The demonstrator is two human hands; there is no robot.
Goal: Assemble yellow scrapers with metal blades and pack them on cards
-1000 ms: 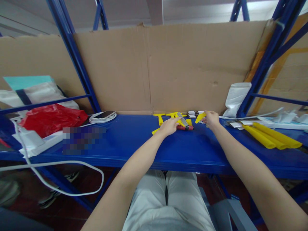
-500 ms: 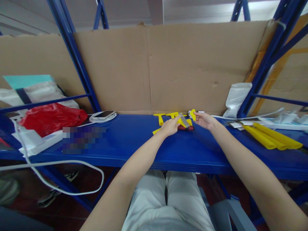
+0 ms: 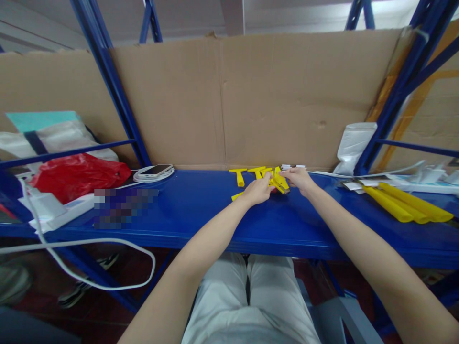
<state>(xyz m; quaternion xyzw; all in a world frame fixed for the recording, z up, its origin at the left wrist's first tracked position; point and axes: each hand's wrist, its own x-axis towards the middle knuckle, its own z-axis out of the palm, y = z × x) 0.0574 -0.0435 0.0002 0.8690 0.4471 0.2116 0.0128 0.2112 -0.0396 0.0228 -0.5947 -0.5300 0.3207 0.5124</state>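
My left hand point(image 3: 258, 190) is closed on a yellow tool point(image 3: 279, 183) near the back of the blue shelf. From the right, my right hand point(image 3: 298, 178) pinches a yellow piece that meets this tool, and its fingers are closed. Where one yellow part ends and the other begins cannot be made out. Two yellow T-shaped pieces point(image 3: 239, 177) lie left of my hands by the cardboard. A dark red object point(image 3: 274, 190) is mostly hidden beneath the tool. A bit of yellow point(image 3: 236, 196) shows beside my left wrist.
A phone point(image 3: 158, 170) lies on a coiled white cable at the left, near a red plastic bag point(image 3: 82, 176). Yellow rolled sheets point(image 3: 409, 203) lie at the right. Cardboard point(image 3: 222, 105) stands behind the blue shelf point(image 3: 201, 210).
My right hand has moved left and brought its yellow piece against the tool in my left hand. The tool has turned, and its grey blade shows less.
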